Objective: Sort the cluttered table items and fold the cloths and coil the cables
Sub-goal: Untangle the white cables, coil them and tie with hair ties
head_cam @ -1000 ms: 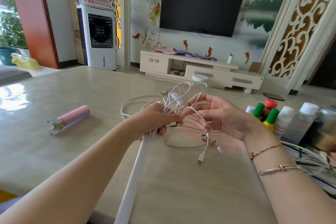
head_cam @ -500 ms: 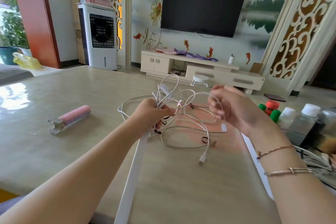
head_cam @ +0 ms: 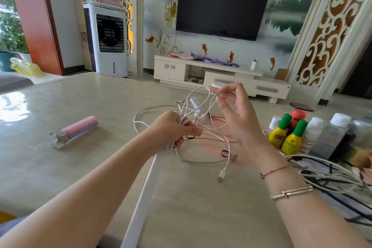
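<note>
On the worktop (head_cam: 60, 167), left to right:
Clip: a pink and grey clip (head_cam: 75, 131) lies alone at the left, well apart from the cables.
Strip: a flat white strip (head_cam: 145, 193) runs from the near edge up to the left hand.
Left hand: the left hand (head_cam: 173, 130) is closed in a fist round a bunch of white cables (head_cam: 193, 115), gathering several strands at one point.
Cables: the loops fan up and out from that fist; one end with a white plug (head_cam: 221, 175) hangs loose on the worktop, and a small black tie (head_cam: 225, 153) sits on a strand nearby.
Right hand: the right hand (head_cam: 239, 119) is raised, thumb and forefinger pinching one strand at the top of a loop, the other fingers spread loosely.
Doing it well: keep the fist firm as the anchor; draw the pinched strand free of the tangle slowly, following it to its plug so it does not tighten a knot; then wind it in even loops and bind with the tie.
Bottles: a cluster of bottles (head_cam: 291, 139) stands at the right; two are yellow with green caps.
Second bundle: grey and black cables (head_cam: 326, 179) lie at the far right, not yet coiled.
Writing: the yellow bottles carry labels too small to read; red characters on the wall above the TV (head_cam: 223, 6) are not legible either.
</note>
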